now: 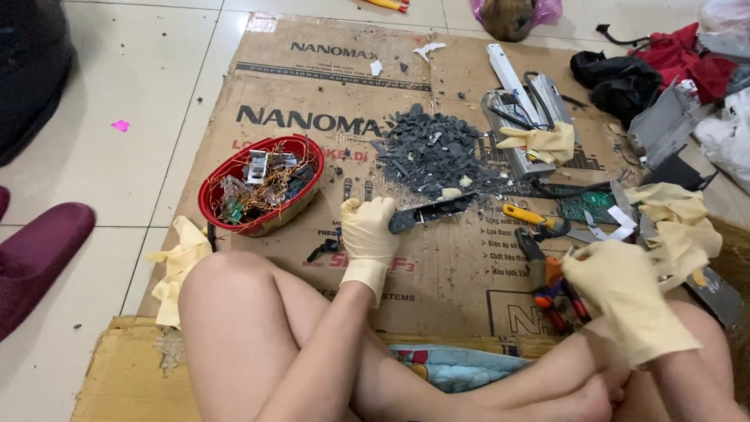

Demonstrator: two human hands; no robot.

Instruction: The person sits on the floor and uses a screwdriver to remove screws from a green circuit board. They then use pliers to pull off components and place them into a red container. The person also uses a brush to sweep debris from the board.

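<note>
Left hand (367, 234) in a yellow rubber glove grips a long dark plastic strip (431, 211) beside the pile of grey plastic shards (428, 147) on the cardboard, right hand (617, 291) curled loosely over the red-handled pliers (547, 285), hands well apart.

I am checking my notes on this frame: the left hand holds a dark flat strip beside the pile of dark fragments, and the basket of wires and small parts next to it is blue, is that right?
Not quite. In the head view the basket is red, not blue. The rest stands: the left hand holds the dark flat strip beside the pile of dark fragments.
</note>
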